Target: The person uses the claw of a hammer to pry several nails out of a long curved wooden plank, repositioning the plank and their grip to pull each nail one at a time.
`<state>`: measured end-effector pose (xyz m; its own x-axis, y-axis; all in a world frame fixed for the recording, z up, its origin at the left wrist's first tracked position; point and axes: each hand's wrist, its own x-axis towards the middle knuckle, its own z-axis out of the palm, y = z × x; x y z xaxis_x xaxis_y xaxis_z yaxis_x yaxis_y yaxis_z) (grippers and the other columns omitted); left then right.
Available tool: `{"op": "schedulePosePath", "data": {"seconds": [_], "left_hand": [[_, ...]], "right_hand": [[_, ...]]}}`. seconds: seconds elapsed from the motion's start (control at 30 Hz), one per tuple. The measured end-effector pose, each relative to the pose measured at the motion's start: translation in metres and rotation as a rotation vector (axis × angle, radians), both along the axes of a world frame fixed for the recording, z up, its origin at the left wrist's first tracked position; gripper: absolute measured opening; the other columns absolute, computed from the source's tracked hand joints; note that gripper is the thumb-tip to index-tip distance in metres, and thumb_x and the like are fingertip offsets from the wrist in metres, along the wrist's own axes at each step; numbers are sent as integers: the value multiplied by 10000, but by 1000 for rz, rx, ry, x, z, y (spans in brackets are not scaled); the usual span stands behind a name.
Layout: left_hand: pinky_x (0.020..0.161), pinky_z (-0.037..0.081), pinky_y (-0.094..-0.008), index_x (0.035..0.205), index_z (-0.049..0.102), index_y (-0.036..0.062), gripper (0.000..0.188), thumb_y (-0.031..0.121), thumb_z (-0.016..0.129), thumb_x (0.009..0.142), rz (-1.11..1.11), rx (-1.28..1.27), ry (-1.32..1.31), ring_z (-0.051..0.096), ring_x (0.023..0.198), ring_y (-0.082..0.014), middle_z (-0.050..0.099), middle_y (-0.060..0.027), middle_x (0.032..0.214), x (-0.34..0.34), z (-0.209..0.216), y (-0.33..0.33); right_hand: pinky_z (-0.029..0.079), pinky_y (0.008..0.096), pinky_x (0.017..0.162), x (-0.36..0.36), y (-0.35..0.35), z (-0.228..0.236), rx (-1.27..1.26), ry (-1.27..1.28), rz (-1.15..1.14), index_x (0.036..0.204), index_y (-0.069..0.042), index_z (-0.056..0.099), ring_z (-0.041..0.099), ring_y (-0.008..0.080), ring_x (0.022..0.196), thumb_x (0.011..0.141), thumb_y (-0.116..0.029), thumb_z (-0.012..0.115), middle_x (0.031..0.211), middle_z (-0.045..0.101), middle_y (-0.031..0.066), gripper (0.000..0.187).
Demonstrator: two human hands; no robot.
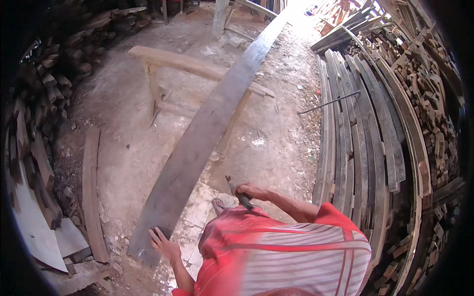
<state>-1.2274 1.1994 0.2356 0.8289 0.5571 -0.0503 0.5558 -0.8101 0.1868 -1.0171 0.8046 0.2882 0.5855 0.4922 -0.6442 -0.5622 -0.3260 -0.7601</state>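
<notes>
Left hand flat, open on long plank; right hand gripping hammer.

One long grey plank, one wooden sawhorse, one hand tool, one thin metal rod, two hands: left hand, right hand.

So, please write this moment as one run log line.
left hand: flat on long plank end | right hand: grips dark tool | plank: on sawhorse

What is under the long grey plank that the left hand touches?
Under the long grey plank stands a wooden sawhorse, carrying its middle. The left hand rests on the near end. The plank hides the ground beneath that end.
</notes>
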Motion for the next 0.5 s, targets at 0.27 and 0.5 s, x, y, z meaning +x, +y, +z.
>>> {"op": "schedulePosePath", "data": {"seconds": [0.27, 0.5], "left_hand": [[1134, 262, -602, 1545, 333, 96, 789, 568, 537, 946, 328, 326, -323, 338, 1395, -455, 301, -199, 1589, -63, -46, 72], [1195, 196, -544, 1493, 391, 38, 705, 367, 646, 925, 344, -62, -483, 288, 1442, -434, 338, -255, 1549, -88, -39, 82]], "right_hand": [[563, 355, 759, -7, 86, 97, -148, -554, 317, 1338, 3, 555, 694, 222, 854, 907, -266, 652, 928, 705, 143, 517], [440, 388, 1021, -33, 158, 134, -28, -1019, 334, 1157, -25, 657, 607, 239, 1104, 927, -164, 683, 1131, 670, 117, 270]]}}
